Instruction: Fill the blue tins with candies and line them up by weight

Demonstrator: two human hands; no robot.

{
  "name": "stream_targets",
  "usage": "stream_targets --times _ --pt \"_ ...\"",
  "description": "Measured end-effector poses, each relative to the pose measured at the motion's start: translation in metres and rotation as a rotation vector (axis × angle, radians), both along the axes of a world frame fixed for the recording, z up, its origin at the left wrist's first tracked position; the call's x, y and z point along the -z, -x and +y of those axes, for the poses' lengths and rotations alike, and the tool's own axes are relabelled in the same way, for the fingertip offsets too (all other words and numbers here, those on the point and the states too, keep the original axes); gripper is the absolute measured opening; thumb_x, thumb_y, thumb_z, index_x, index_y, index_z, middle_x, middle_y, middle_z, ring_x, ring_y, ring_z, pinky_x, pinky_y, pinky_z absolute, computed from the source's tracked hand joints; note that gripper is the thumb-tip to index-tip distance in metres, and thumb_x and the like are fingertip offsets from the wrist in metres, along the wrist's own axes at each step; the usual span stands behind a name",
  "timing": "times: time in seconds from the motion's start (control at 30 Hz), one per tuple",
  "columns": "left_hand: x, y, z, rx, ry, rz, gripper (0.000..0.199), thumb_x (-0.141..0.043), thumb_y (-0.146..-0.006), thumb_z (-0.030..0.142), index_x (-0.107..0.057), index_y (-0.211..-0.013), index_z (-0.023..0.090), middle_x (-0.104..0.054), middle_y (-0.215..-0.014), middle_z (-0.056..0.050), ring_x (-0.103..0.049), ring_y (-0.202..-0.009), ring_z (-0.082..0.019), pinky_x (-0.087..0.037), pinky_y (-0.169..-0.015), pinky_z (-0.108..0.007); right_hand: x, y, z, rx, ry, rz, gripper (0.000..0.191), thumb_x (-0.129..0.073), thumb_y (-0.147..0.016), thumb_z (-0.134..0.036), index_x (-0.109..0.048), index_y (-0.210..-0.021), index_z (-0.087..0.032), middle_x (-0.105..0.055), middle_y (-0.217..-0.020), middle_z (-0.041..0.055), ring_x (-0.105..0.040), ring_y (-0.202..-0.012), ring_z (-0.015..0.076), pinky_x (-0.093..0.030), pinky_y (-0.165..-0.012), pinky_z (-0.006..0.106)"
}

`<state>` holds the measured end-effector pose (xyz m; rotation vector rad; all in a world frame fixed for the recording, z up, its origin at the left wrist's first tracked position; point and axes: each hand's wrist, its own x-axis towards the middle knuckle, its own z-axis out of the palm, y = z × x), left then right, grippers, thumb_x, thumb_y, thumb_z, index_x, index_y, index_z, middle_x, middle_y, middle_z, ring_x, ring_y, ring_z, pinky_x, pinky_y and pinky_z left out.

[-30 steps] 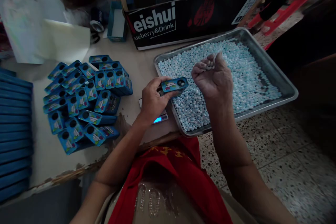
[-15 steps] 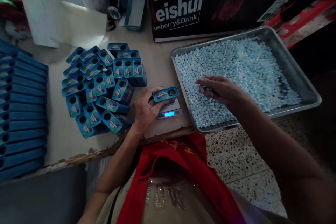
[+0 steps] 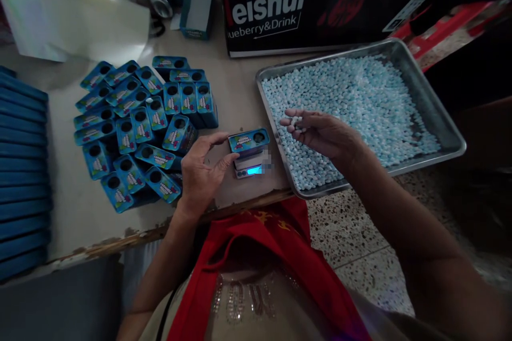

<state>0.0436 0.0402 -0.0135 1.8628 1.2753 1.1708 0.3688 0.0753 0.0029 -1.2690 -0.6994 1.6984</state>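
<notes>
A blue box with a round hole in its top (image 3: 249, 141) stands on a small scale (image 3: 245, 171) whose display glows blue. My left hand (image 3: 203, 173) is open at the box's left end, thumb and forefinger spread, the thumb tip close to the box's lower left corner. Over the left part of a metal tray (image 3: 454, 150), my right hand (image 3: 320, 132) is turned partly up with a few small pale candies (image 3: 296, 123) in its curled fingers. Many light blue and white candies (image 3: 360, 90) cover the tray's bottom.
Several blue boxes (image 3: 141, 123) stand grouped left of the scale. More are stacked at the far left (image 3: 24, 181). Behind are a black carton (image 3: 276, 21), an open teal box (image 3: 197, 8), a can (image 3: 161, 2) and pale sheets (image 3: 104, 21).
My left hand has loosened from the box and moved left, its fingers wider apart. My right hand has shifted a little left, and its candies show more clearly. The whole view has shifted slightly.
</notes>
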Motion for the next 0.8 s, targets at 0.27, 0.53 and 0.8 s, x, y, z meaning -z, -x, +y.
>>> stream_targets --times 0.27,0.53,0.8 --pt "0.002 0.0 -0.001 -0.114 -0.024 -0.04 0.042 -0.088 -0.103 0.046 -0.077 -0.139 0.027 -0.079 -0.133 -0.008 -0.078 -0.127 -0.027 -0.067 -0.12 -0.046 -0.003 0.001 -0.008 0.041 -0.013 -0.026 0.017 -0.098 -0.089 -0.028 -0.085 -0.098 -0.022 -0.08 -0.095 0.004 -0.064 -0.069 0.0084 -0.059 -0.059 0.016" --pt "0.004 0.0 -0.004 -0.112 -0.072 0.022 0.039 -0.086 -0.105 0.042 -0.076 -0.141 0.03 -0.08 -0.135 -0.007 -0.078 -0.128 -0.028 -0.065 -0.121 -0.049 0.001 -0.008 -0.009 0.025 0.002 -0.081 0.021 -0.093 -0.096 -0.036 -0.077 -0.097 -0.024 -0.068 -0.085 0.0 -0.061 -0.068 0.0099 -0.055 -0.058 0.02" --pt "-0.003 0.0 -0.006 -0.006 0.007 0.066 0.056 -0.092 -0.098 0.028 -0.071 -0.15 0.025 -0.076 -0.145 -0.01 -0.075 -0.137 -0.03 -0.063 -0.124 -0.047 -0.01 -0.003 -0.02 -0.037 -0.042 -0.16 0.024 -0.097 -0.087 -0.032 -0.082 -0.104 -0.023 -0.073 -0.085 0.0007 -0.059 -0.067 0.0096 -0.051 -0.056 0.021"
